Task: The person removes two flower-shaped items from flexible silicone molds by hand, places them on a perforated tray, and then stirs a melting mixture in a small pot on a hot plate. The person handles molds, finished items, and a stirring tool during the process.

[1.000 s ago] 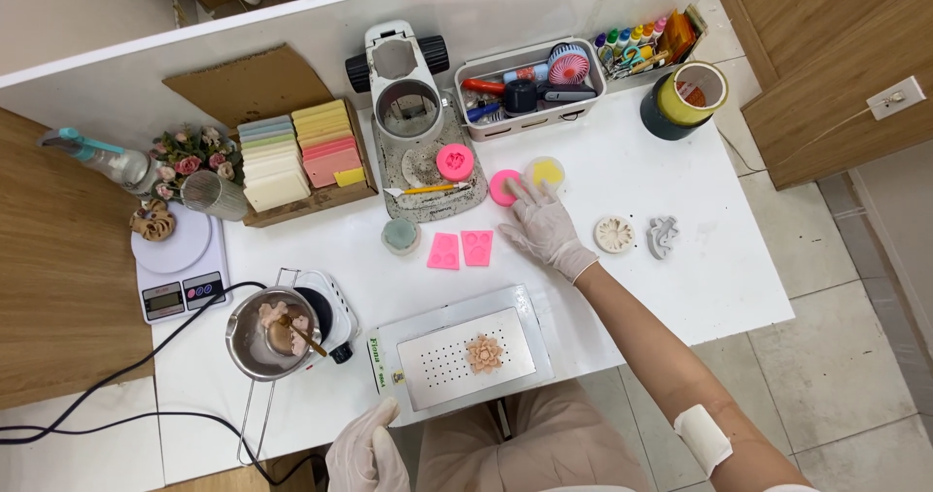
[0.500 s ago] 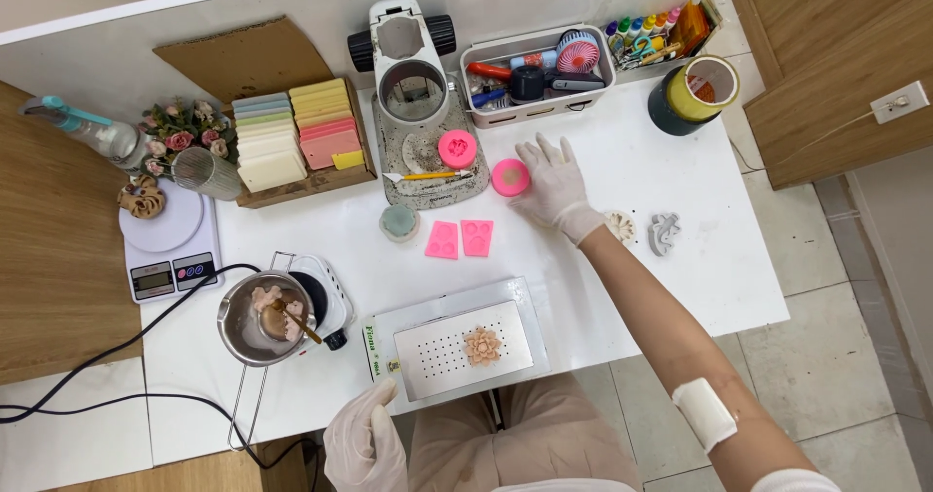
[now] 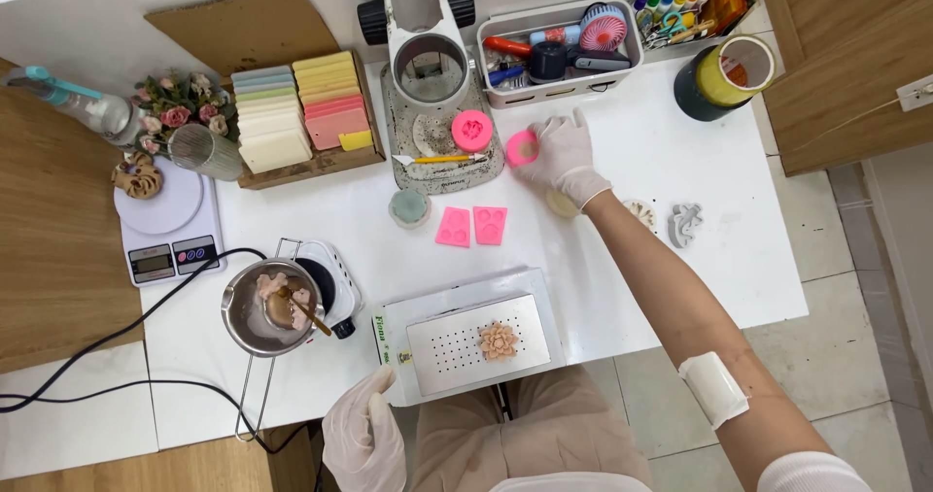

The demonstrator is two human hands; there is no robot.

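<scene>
My right hand [image 3: 562,155], in a white glove, reaches across the white table [image 3: 632,278] with fingers spread, resting beside a round pink mould [image 3: 521,148]. A pale yellow disc [image 3: 561,204] peeks out under its wrist. My left hand [image 3: 363,436], also gloved, hangs at the near table edge by the white perforated device [image 3: 466,341], holding nothing. A peach flower-shaped piece [image 3: 499,341] lies on that device's plate. Two pink rectangular moulds [image 3: 471,226] lie between the hands.
A metal pot [image 3: 270,307] with melted wax sits on a small hot plate at the left, by a white scale [image 3: 160,220]. A box of coloured wax slabs [image 3: 296,113], a white bin of tools [image 3: 564,50], a tape roll [image 3: 731,74] and two grey casts [image 3: 685,224] stand around.
My right hand has slid from the nearer pink and yellow discs farther back, toward the bin. The view has tilted, bringing the table closer.
</scene>
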